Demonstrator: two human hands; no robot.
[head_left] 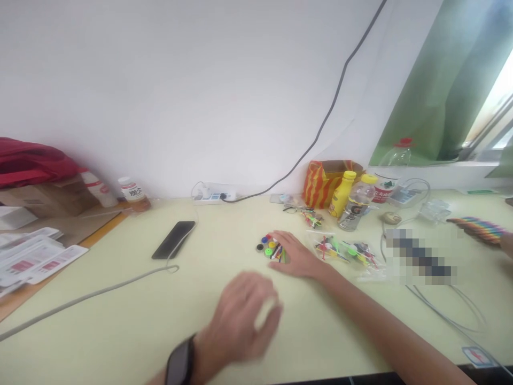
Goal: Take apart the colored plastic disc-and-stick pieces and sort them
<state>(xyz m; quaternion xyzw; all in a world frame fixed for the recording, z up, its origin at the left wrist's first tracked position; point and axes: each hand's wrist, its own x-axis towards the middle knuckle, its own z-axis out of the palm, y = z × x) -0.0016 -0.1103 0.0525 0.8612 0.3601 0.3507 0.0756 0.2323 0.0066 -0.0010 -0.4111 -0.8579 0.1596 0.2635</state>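
Note:
My right hand (295, 258) lies low over the table, fingers stretched and spread around a small cluster of coloured pieces (269, 247). These are round discs in blue, black, yellow, green and red, with thin coloured sticks beside them. The fingers partly cover the cluster, and nothing is clearly gripped. Nearer to me, my left hand (244, 315), with a dark watch (180, 361) on its wrist, hovers blurred above the table. Its fingers are loosely curled, with a gap to the thumb and nothing visible between them. Right of my right hand lies a clear bag (347, 251) of similar coloured pieces.
A black phone (174, 240) lies left, with a grey cable (100, 291) across the table. Behind are a power strip (214, 195), a striped bag (316, 184) and several bottles. White boxes (36, 256) stand far left. Another person's hand (507, 243) is at the right edge.

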